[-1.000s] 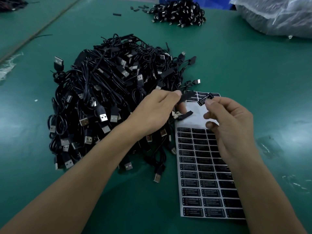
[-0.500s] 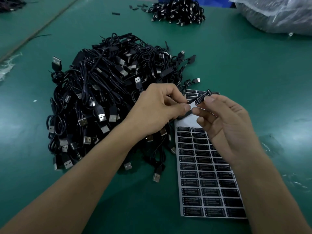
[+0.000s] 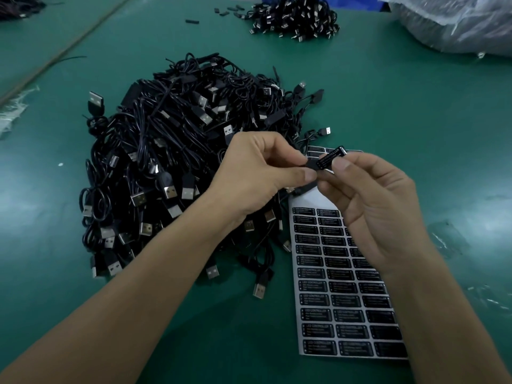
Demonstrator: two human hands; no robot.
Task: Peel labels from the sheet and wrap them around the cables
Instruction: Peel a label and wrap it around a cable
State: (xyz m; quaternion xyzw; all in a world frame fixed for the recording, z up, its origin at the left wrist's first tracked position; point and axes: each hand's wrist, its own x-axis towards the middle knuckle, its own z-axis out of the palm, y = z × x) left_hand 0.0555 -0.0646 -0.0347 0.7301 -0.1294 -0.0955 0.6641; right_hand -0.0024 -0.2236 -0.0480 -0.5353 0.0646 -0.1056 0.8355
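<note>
Left hand (image 3: 257,176), fingers (image 3: 293,174) pinching a cable (image 3: 311,164), is closing against right hand (image 3: 371,206), which is pinching a label (image 3: 331,157), at sheet's (image 3: 313,200) 12 o'clock.

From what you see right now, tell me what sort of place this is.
Probably a factory labelling bench, not a home desk: a big heap of identical black USB cables on a green work mat, a second pile farther back, and a sheet of printed labels partly peeled.
</note>
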